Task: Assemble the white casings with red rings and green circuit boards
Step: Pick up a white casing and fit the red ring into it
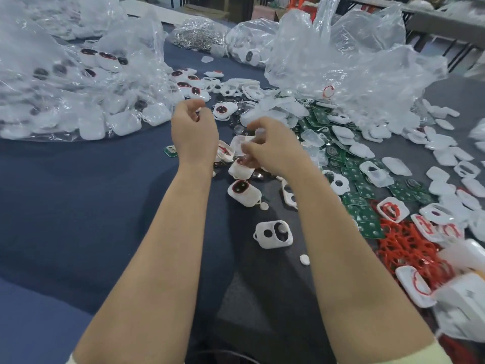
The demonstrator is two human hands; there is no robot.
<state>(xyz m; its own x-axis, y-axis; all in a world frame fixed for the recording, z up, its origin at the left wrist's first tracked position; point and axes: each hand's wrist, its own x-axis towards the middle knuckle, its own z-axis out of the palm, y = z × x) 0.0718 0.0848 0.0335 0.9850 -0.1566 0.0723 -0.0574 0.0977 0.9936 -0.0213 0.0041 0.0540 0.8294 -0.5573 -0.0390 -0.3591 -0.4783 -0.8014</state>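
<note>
Two hands were raised over the mid-worktop [91, 193]. Left hand [194, 127]: fingers curled, contents could not be told. Right hand [273, 148]: pinched a blurred white casing [242, 144]. Red rings [409, 248] and green boards [362, 200] lay toward the right edge. Advised: steady casing, seat ring flat.

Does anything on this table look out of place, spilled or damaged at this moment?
No damage shows. One green circuit board lies alone beside the left hand, far from the board pile at the right. A small white cap lies loose on the cloth near a white casing.
</note>
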